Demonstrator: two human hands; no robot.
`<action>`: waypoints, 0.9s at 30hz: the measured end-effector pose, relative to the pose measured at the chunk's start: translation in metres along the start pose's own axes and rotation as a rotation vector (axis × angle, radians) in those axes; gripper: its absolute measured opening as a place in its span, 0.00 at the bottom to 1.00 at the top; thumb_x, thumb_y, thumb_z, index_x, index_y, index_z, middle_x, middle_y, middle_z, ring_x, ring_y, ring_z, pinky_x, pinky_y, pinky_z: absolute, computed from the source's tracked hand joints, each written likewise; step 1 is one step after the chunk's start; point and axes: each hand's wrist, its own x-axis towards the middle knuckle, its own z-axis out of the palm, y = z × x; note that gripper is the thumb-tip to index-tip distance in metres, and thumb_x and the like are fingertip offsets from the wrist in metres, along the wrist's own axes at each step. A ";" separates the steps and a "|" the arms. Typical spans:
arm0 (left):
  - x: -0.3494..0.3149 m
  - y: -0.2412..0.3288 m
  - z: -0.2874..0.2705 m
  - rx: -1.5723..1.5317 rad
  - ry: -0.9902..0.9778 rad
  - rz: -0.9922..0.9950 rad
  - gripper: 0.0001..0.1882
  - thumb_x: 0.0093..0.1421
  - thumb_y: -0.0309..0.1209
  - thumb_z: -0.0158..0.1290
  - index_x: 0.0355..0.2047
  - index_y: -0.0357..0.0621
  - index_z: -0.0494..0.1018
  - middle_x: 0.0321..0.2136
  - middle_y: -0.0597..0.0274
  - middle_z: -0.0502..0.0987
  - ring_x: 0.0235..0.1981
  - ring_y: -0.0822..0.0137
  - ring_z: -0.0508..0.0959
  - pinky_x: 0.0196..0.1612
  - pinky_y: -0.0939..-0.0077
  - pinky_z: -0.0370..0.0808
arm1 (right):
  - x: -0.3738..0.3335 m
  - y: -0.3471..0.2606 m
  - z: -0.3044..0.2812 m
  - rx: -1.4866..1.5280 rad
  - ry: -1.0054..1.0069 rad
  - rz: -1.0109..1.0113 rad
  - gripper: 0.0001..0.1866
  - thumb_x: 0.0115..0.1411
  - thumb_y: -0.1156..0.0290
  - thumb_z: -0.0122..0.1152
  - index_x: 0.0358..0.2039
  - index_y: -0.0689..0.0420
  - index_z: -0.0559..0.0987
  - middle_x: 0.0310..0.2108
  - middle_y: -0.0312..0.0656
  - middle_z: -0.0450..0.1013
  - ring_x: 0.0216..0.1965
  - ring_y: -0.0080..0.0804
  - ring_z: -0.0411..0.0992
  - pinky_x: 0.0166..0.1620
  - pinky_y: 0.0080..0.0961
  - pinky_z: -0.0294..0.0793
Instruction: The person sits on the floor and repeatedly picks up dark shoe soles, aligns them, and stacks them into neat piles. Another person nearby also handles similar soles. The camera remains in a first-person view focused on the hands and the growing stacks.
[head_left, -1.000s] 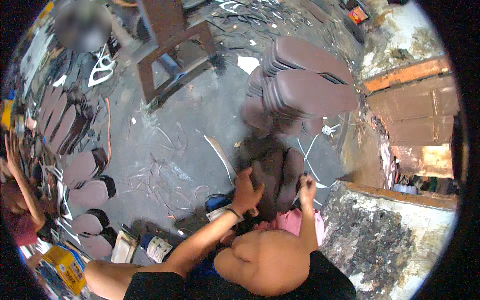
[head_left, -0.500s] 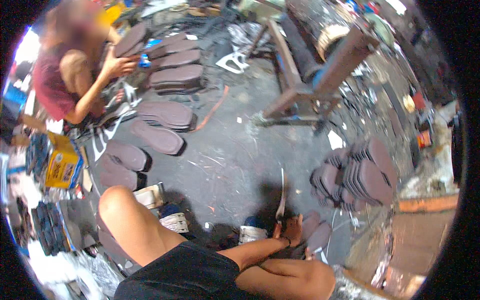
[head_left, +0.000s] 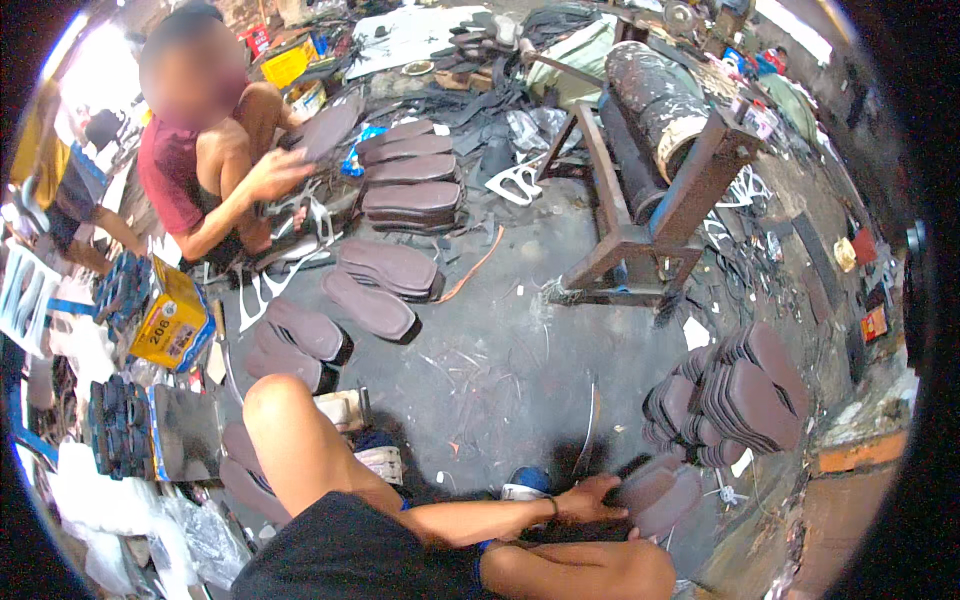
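Observation:
A pair of dark brown shoe soles [head_left: 662, 496] is held low beside my right knee, one overlapping the other. My left hand [head_left: 588, 499], with a dark band at its wrist, reaches across and has its fingers curled at their left edge. Only a few fingertips of my right hand [head_left: 634, 536] show, at the soles' near edge; my knee hides the rest. Just beyond the left hand a thin pale strip [head_left: 592, 420] stretches over the floor; whether the hand touches it I cannot tell.
Stacked brown soles [head_left: 735, 395] lie to the right; more soles [head_left: 410, 190] form rows at the left. A rusty metal frame [head_left: 635, 250] stands ahead. A co-worker [head_left: 190, 180] squats at far left, holding a sole. A yellow box [head_left: 172, 325] sits at left. Scraps litter the floor.
The whole view has shifted, so the scene appears lower and farther right. My left hand has turned toward the soles, which show broader faces. The co-worker's sole has also changed position.

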 end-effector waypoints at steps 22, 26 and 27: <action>-0.070 -0.139 -0.170 0.464 0.800 -0.570 0.50 0.57 0.42 0.63 0.73 0.44 0.48 0.65 0.25 0.55 0.62 0.30 0.61 0.64 0.43 0.61 | 0.072 0.013 0.264 -0.337 -0.464 -0.518 0.48 0.58 0.55 0.66 0.69 0.68 0.54 0.58 0.66 0.64 0.59 0.62 0.62 0.64 0.51 0.60; -0.078 -0.114 -0.164 0.539 0.673 -0.712 0.67 0.46 0.46 0.71 0.74 0.40 0.37 0.68 0.22 0.45 0.62 0.29 0.61 0.62 0.40 0.65 | 0.026 -0.006 0.269 -0.719 -0.481 -0.661 0.52 0.54 0.54 0.72 0.69 0.68 0.54 0.61 0.66 0.62 0.61 0.63 0.61 0.65 0.49 0.60; -0.074 -0.115 -0.164 0.524 0.702 -0.716 0.67 0.45 0.42 0.70 0.74 0.41 0.36 0.68 0.22 0.44 0.62 0.30 0.61 0.62 0.40 0.65 | 0.026 -0.011 0.268 -0.731 -0.480 -0.667 0.53 0.53 0.53 0.72 0.69 0.68 0.54 0.61 0.66 0.61 0.61 0.63 0.60 0.65 0.50 0.60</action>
